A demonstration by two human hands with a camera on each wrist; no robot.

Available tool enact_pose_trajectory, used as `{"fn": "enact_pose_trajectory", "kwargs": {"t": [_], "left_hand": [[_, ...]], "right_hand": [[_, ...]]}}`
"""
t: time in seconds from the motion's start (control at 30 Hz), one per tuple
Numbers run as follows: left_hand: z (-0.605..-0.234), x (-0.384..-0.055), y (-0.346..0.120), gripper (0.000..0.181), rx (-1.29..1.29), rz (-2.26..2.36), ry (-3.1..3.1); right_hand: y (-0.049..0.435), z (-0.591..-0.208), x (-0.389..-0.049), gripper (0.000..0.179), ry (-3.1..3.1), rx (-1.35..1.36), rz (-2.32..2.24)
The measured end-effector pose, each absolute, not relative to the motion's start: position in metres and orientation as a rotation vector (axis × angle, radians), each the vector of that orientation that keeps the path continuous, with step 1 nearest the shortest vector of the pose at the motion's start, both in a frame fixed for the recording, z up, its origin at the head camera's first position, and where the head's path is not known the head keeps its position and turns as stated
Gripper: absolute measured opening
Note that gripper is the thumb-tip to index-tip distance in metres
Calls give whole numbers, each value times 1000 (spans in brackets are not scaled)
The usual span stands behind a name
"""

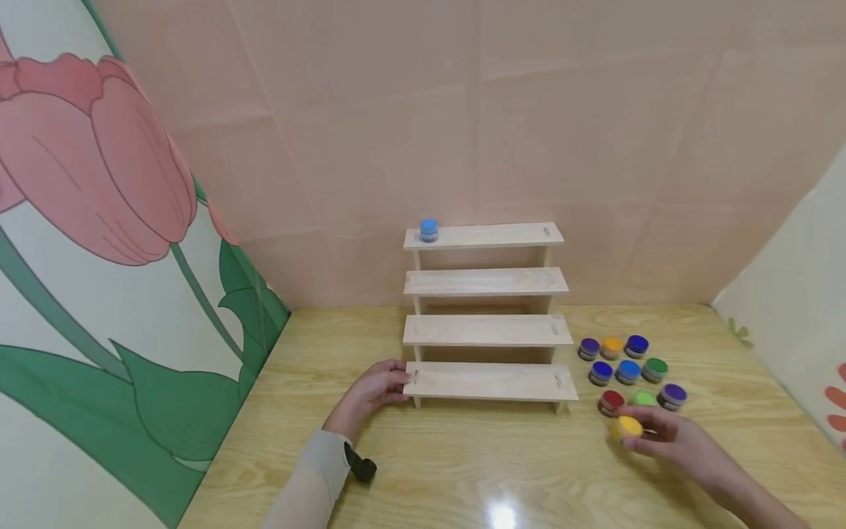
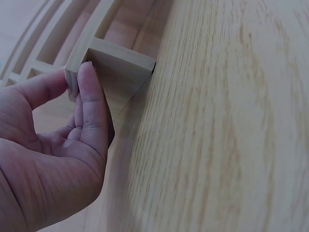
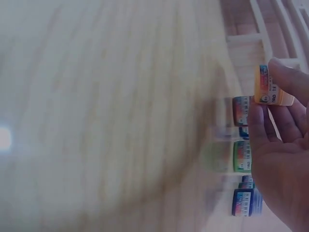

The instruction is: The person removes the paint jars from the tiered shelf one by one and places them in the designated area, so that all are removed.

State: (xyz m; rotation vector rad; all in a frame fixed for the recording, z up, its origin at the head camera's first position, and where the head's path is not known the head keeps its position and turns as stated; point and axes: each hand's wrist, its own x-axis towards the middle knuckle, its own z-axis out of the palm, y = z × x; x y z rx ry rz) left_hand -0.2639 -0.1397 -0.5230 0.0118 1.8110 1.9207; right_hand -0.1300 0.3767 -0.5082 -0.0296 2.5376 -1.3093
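Note:
My left hand (image 1: 377, 389) pinches the left end of the lowest board of a pale wooden stepped rack (image 1: 489, 380); in the left wrist view the thumb and fingers (image 2: 91, 104) clasp the board's end. My right hand (image 1: 667, 435) holds a small jar with a yellow lid (image 1: 626, 427) between thumb and fingers, over the table in front of the other jars. The right wrist view shows the yellow jar (image 3: 270, 87) lying sideways to the camera, its printed label visible. A single blue-lidded jar (image 1: 429, 231) stands at the left of the top shelf.
Right of the rack, several small jars stand in rows on the wood-grain table (image 1: 423, 470), among them a red-lidded jar (image 1: 611, 402), a light green one (image 1: 644, 398) and a purple one (image 1: 673, 396). Behind the rack rises a wall covered in pinkish sheet (image 1: 370, 147).

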Motion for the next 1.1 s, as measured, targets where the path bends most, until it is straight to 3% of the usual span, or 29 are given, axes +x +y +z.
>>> {"fn": "enact_pose_trajectory", "kwargs": {"t": [0.33, 1.1], "left_hand": [[-524, -265, -139, 32, 30, 1919, 1815], [-525, -263, -139, 35, 9, 1918, 1836]], "right_hand": [[374, -521, -128, 56, 2654, -146, -1215], [374, -522, -131, 56, 2665, -204, -1204]]}}
